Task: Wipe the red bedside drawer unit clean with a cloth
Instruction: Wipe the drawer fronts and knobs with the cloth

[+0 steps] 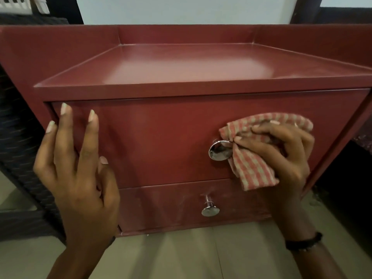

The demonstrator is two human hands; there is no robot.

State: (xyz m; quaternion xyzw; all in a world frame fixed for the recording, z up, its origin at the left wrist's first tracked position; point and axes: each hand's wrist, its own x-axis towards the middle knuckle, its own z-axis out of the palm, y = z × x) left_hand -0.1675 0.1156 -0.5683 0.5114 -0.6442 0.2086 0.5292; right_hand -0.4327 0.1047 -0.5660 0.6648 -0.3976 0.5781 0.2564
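Fingers point(267, 129) of the right hand point(281, 158) curled and closed around a bunched pink-checked cloth point(253, 170), pressing it to the upper drawer front point(161, 141) just right of its chrome knob point(219, 151), probably to work around the knob's base. Left hand point(78, 158) spread flat, gripping nothing, against the drawer front's left edge, likely steadying the red drawer unit point(181, 85) against the push of wiping. Stood on the tiled floor point(181, 254), wall behind, dark woven furniture point(18, 137) close on the left. Top tray point(181, 63) bare, raised lip on three sides, faintly hazed. Lower drawer point(171, 206) streaked pale around its own knob point(210, 210), apparently not yet wiped. Open room across the middle of the upper front for leftward strokes; right edge close by; knobs the only obstacles.
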